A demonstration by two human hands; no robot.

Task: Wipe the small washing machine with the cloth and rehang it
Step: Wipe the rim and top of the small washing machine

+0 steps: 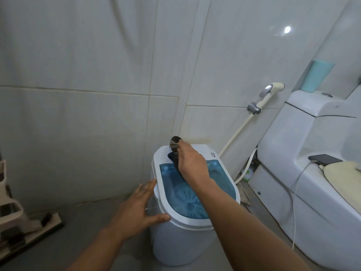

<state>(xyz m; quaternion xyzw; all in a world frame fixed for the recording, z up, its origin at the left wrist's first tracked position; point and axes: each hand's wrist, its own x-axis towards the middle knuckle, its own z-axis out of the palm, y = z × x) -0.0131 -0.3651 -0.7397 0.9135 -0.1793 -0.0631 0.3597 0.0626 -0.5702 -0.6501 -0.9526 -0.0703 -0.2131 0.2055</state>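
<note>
A small white washing machine [175,239] with a see-through blue lid [197,202] stands on the floor in the corner. My right hand [192,163] presses a dark cloth [174,148] onto the white back part of the machine's top, fingers closed over it. Part of the cloth sticks out past my fingertips and part is hidden under my palm. My left hand [138,210] rests flat against the machine's left side at the rim, fingers spread, thumb on the front edge.
A white toilet [312,173] stands close on the right, with a phone [325,159] and its cable on the seat. A bidet sprayer [267,94] hangs on the tiled wall behind. A mop head [33,229] lies on the floor at left.
</note>
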